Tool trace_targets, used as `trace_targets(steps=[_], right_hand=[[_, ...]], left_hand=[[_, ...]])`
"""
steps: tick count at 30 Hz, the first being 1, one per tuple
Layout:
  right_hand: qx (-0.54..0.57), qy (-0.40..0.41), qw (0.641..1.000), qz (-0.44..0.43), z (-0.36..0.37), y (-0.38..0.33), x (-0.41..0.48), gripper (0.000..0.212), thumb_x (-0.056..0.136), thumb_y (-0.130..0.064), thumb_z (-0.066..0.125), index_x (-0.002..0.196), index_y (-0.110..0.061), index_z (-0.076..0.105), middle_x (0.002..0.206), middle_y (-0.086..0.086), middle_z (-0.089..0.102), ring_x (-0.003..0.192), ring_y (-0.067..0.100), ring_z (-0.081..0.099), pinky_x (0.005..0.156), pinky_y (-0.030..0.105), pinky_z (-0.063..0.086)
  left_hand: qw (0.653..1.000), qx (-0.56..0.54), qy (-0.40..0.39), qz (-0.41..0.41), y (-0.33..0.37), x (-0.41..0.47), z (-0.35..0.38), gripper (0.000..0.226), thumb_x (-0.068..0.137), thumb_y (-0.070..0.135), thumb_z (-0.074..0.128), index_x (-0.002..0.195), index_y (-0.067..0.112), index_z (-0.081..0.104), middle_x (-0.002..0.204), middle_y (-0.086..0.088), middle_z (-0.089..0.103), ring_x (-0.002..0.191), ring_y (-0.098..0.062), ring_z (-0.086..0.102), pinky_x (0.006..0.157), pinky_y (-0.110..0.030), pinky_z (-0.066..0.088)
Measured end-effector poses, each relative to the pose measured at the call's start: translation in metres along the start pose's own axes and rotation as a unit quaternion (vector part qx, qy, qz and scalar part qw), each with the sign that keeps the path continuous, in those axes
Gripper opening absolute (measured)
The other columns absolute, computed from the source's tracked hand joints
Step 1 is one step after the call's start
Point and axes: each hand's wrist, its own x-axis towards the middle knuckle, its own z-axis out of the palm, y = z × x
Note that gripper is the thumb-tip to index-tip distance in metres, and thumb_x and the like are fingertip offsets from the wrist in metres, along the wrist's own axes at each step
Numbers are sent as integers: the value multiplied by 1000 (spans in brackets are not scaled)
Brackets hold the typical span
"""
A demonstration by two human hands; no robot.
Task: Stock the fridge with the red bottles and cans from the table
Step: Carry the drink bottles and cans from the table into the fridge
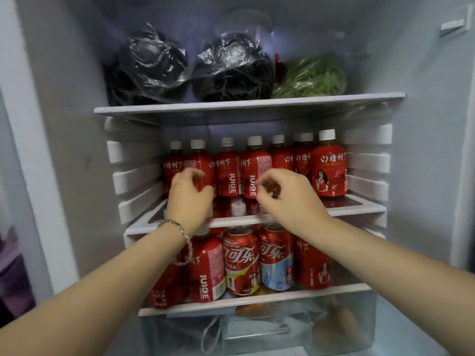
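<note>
Mid-frame, the left hand (189, 196) grips a red white-capped plastic juice bottle (201, 163), seemingly squaring it into the row on the white-rimmed fridge shelf (356, 209) (labels forward), while the right hand (289, 199) hovers curled alongside, and I cannot tell whether it holds anything.

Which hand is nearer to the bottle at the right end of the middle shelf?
Right. The right hand is just to the left of the bottle; the left hand is farther left, near the other end of the shelf.

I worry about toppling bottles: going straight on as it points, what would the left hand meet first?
The left hand would meet the red juice bottle second from left on the middle shelf; it may already touch it, depth unclear.
</note>
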Motion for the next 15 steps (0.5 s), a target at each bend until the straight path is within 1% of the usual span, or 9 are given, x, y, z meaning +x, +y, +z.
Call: trace_targets(steps=[2,4,5,7,9,12,13,14,15], right_hand=[[-34,-12,999,14,12,2,24,30,89,-21,57,118,-15,59,118,-2,56,109,13,53,94,29,46],[-59,-21,997,40,29,3,47,45,89,-24,57,132,-14,48,133,4,46,123,19,46,102,32,41],[-77,-15,996,43,37,3,55,51,89,-26,58,136,-14,43,138,7,41,128,23,41,107,34,37],[-119,-5,993,23,54,0,69,57,88,-27,58,140,-16,38,140,10,39,131,26,35,110,33,30],[-135,-27,990,-10,70,-5,80,59,88,-25,56,142,-16,34,140,11,39,131,26,35,109,31,29],[-183,-59,981,-32,88,-3,85,63,89,-20,52,146,-15,27,149,11,29,139,27,24,114,31,18],[-189,-52,980,-29,92,-1,88,62,88,-18,52,146,-15,28,150,10,28,140,26,21,115,30,16],[-186,-40,981,-24,93,2,89,62,86,-15,54,144,-14,33,149,10,31,140,26,23,115,30,18],[-187,-19,982,-35,94,6,90,62,80,-13,61,139,-12,43,144,11,40,138,28,30,113,31,25]], left_hand=[[997,30,-8,-64,-2,12,0,44,84,11,58,126,8,46,130,-14,43,109,-23,49,91,-27,38],[993,50,-19,-109,-3,24,-1,58,83,16,61,134,6,35,138,-17,32,122,-32,42,100,-33,36],[991,57,-19,-116,-4,29,1,64,82,18,63,137,7,31,141,-17,27,125,-34,40,102,-35,35],[994,69,-16,-86,-11,42,4,75,80,21,66,142,12,26,146,-15,21,129,-35,37,105,-37,35],[995,85,-38,-47,-18,58,8,81,80,26,66,146,15,20,148,-14,20,132,-33,34,107,-37,34],[990,117,-70,-35,-25,75,14,84,80,36,66,147,23,17,151,-10,21,137,-31,25,110,-34,28],[987,142,-73,-35,-27,82,15,86,79,41,67,147,25,16,151,-8,22,137,-31,23,110,-34,27],[981,174,-79,-38,-27,87,17,90,77,48,67,147,28,15,151,-5,22,136,-31,22,110,-35,26],[974,204,-85,-47,-28,91,18,93,74,55,66,147,29,15,151,-3,24,135,-31,22,110,-36,25]])
